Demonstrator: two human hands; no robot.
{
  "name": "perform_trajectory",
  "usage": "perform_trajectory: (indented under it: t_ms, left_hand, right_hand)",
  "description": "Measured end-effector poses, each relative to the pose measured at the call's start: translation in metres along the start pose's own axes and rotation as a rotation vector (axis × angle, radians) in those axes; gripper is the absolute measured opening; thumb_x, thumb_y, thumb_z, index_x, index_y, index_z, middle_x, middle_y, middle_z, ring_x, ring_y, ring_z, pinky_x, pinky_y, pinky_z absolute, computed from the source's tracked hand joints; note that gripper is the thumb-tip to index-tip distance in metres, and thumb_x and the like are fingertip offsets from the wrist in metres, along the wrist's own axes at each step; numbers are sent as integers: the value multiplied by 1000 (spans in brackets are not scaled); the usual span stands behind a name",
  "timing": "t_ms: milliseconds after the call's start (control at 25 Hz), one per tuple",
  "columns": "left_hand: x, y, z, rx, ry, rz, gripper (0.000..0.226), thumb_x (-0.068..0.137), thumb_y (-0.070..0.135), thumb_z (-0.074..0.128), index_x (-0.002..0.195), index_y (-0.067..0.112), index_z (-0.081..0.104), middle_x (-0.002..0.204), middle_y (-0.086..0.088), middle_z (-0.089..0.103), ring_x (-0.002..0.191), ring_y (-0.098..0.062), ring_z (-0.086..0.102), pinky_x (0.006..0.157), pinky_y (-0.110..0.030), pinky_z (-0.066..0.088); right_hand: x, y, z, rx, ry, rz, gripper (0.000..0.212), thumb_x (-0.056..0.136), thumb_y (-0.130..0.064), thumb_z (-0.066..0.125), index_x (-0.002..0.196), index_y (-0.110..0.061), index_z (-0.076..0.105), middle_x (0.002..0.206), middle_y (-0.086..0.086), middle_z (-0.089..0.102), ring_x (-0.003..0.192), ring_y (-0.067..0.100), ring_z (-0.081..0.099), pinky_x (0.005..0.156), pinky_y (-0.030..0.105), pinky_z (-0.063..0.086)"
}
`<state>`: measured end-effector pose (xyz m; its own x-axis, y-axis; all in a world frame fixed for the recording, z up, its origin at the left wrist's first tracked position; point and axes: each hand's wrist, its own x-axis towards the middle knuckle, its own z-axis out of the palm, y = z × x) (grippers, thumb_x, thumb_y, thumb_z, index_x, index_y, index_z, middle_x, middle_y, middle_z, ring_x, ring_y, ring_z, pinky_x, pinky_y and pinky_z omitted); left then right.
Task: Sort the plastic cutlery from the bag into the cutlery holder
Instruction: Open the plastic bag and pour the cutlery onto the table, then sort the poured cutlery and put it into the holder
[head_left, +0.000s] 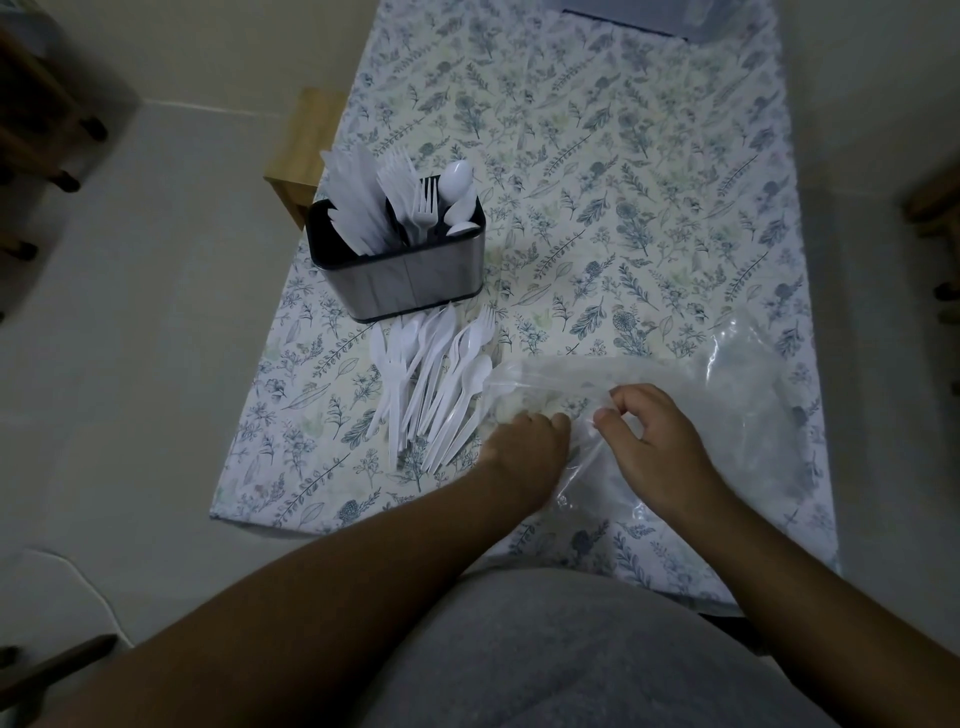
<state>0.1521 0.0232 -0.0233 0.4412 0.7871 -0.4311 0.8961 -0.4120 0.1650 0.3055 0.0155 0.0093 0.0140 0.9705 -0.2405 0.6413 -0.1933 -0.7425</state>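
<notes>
Head view looks down on a counter (649, 171) covered with a floral-print cloth. Near its left edge stands a metal cutlery holder (397, 270) with a dark rim. White plastic knives (353, 202) fill its left compartment, forks (415, 202) stand in the middle one, and spoons (460, 197) lean in the right one.

Just in front of the holder, a loose pile of white plastic cutlery (431, 379) lies flat on the cloth, with spoons and at least one fork mixed, handles pointing toward the person.

To the right of the pile lies a clear plastic bag (727, 384), crumpled and spread across the near right part of the counter. Its open end touches the pile's nearest spoon.

Left hand (524, 441) rests on the bag's mouth with its fingers curled down into the plastic; whether it grips anything inside I cannot tell. Right hand (654, 436) pinches a fold of the bag between thumb and fingers, just beside the left hand.

A grey garment fills the bottom of the frame.
</notes>
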Motion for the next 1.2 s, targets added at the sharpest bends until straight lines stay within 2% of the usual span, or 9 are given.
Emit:
perform_trajectory:
  t_ms: [160, 240, 480, 560, 680, 800, 920, 1080, 1200]
  left_hand:
    - [-7, -7, -1, -279, -11, -21, 22, 97, 22, 54, 113, 8, 49, 106, -14, 63, 95, -30, 64, 70, -37, 47]
    - [-14, -14, -7, -424, -23, -80, 17, 99, 27, 48, 106, 11, 49, 99, -10, 62, 92, -29, 65, 69, -36, 46]
    - [-67, -57, -2, -602, 22, -108, 11, 104, 31, 41, 104, 20, 42, 82, 7, 49, 77, -14, 55, 69, -32, 44]
    - [-85, -70, 8, -683, 42, -120, 13, 105, 33, 40, 98, 22, 39, 78, 6, 48, 70, -11, 50, 63, -32, 42]
    - [-102, -76, 18, -831, 69, -163, 19, 105, 37, 39, 90, 25, 38, 78, 1, 47, 67, -10, 44, 66, -38, 44]
    - [-100, -68, 15, -995, 120, -215, 27, 103, 43, 40, 87, 21, 39, 79, 1, 44, 70, -12, 43, 70, -46, 47]
    - [-87, -55, 2, -1209, 77, -210, 23, 102, 42, 43, 90, 22, 45, 74, 4, 47, 67, -11, 45, 67, -39, 45]
    - [-77, -38, -17, -1297, 11, -125, 21, 106, 35, 41, 117, 23, 54, 76, 6, 61, 65, -5, 57, 62, -19, 47]
    - [-76, -36, -20, -1362, 100, -196, 20, 107, 32, 40, 102, 27, 59, 79, -2, 67, 66, -7, 60, 60, -20, 49]
  right_hand:
    - [-6, 2, 0, 21, -54, -25, 8, 93, -14, 67, 98, -10, 64, 109, 4, 63, 102, 7, 53, 84, -2, 32]
    - [-7, 7, -3, 9, -103, -48, 25, 89, -13, 70, 111, -19, 59, 115, -2, 60, 112, 9, 52, 91, 2, 32]
    - [17, 27, -17, -485, -52, -187, 68, 74, -12, 66, 141, -18, 57, 135, 18, 49, 129, 39, 43, 108, 50, 36]
    - [19, 25, -4, -544, -225, -159, 70, 80, -13, 67, 147, -16, 49, 156, 17, 33, 146, 40, 28, 117, 51, 26]
    - [13, 37, 15, -578, -447, -156, 75, 86, -40, 56, 155, -23, 33, 168, 5, 16, 155, 29, 13, 125, 48, 16]
    - [5, 31, 15, -547, -348, -127, 53, 93, -53, 54, 142, -32, 51, 152, -6, 46, 143, 22, 37, 115, 41, 27]
    - [-4, -2, 18, -225, -328, -13, 35, 95, -49, 58, 125, -31, 67, 105, -17, 67, 109, 12, 63, 95, 32, 44]
    - [1, -46, 29, 406, -432, 310, 27, 97, -42, 61, 112, -21, 71, 101, 1, 79, 94, 16, 75, 86, 41, 61]
    - [5, -54, 34, 615, -390, 431, 24, 102, -30, 57, 107, -11, 72, 100, 11, 79, 95, 31, 75, 89, 55, 60]
